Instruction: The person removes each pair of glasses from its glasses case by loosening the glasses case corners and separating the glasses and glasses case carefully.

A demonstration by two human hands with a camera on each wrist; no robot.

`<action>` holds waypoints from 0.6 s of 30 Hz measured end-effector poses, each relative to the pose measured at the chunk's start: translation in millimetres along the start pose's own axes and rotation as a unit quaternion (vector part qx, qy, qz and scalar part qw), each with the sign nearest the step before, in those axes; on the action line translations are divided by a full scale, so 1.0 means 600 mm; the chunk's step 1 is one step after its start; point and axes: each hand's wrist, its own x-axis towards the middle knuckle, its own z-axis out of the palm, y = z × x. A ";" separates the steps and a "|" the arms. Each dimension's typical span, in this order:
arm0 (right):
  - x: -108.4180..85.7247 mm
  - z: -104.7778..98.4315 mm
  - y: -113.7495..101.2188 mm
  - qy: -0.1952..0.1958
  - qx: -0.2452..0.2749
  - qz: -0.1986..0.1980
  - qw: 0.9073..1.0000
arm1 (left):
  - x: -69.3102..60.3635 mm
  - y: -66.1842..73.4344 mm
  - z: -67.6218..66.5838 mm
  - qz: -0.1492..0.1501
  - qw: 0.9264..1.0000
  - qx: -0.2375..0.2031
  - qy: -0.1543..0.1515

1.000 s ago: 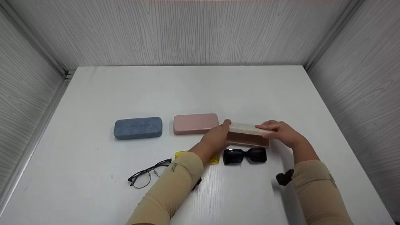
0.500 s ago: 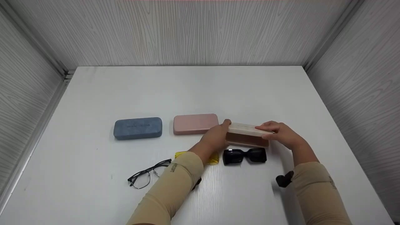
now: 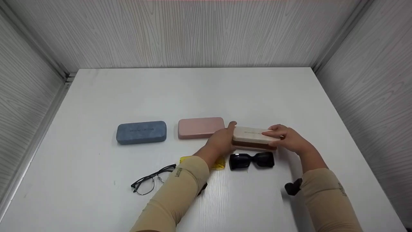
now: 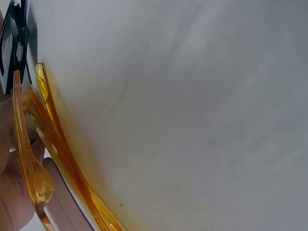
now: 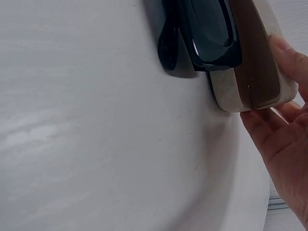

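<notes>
A cream glasses case stands partly open on the table, its brown inside showing through a narrow gap at the front. My left hand grips its left end, thumb at the back. At the other end my right hand holds the lid; in the right wrist view the thumb lies on the lid and the fingers are behind the case. Black sunglasses lie just in front of the case. Yellow-framed glasses, partly hidden under my left forearm, appear large in the left wrist view.
A pink glasses case lies shut just left of my left hand. Farther left is a blue glasses case, also shut. Dark thin-framed eyeglasses rest near my left sleeve. Wood-grain panels stand around the white table.
The cream case's lid has come down toward the front, so the gap is narrower and more of its top shows. Both hands stay at its ends; the other things have not moved.
</notes>
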 end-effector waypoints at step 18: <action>0.004 0.003 0.002 -0.007 -0.019 0.015 1.000 | -0.001 0.005 -0.008 -0.007 1.000 0.013 -0.019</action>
